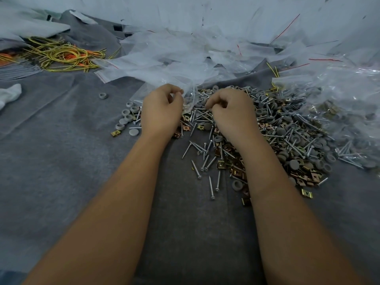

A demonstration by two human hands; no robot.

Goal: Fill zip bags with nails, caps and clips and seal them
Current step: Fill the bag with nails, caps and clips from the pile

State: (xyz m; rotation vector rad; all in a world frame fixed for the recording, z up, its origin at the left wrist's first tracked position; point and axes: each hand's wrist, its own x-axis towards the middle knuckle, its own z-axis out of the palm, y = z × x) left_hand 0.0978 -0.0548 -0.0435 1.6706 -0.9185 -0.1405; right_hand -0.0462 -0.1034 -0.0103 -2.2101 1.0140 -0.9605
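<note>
A big loose heap (287, 136) of silver nails, grey round caps and brass clips lies on the grey cloth to the right of centre. My left hand (162, 108) pinches the edge of a clear zip bag (190, 97) that holds a few nails and clips. My right hand (230, 112) is curled over the heap beside the bag, its fingertips pinching small pieces; which pieces I cannot tell. Several grey caps (127, 116) lie apart just left of my left hand.
Empty clear zip bags with red strips (174, 58) are piled behind the hands. Filled bags (339, 103) lie at the right. Yellow and orange ties (61, 56) lie far left, with a white cloth (10, 93) at the left edge. One stray cap (103, 96) sits alone.
</note>
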